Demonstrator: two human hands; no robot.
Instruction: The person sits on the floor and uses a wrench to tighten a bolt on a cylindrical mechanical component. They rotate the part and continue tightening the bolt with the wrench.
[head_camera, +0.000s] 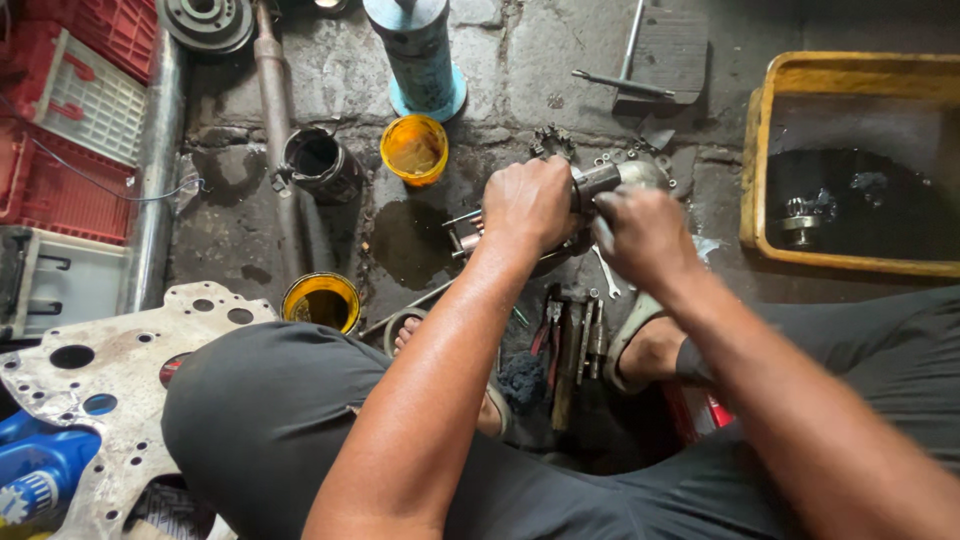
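Apparently mid-disassembly: the left hand (527, 203) is clenched over a small metal motor part (600, 182) on the oily floor, the right hand (643, 232) gripping its other end — steady twisting force seems called for next. Round yellow tubs (414, 149) sit nearby, a yellow rectangular tray (775, 75) rightward, red crates (110, 30) top left.

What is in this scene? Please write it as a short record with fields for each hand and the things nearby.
left hand: fingers closed over a metal part, gripping its near end
right hand: fingers on the same metal part
below the hands: hand tools on the stone floor
left of the hands: yellow cup, black cylinder
right: yellow tray with dark liquid
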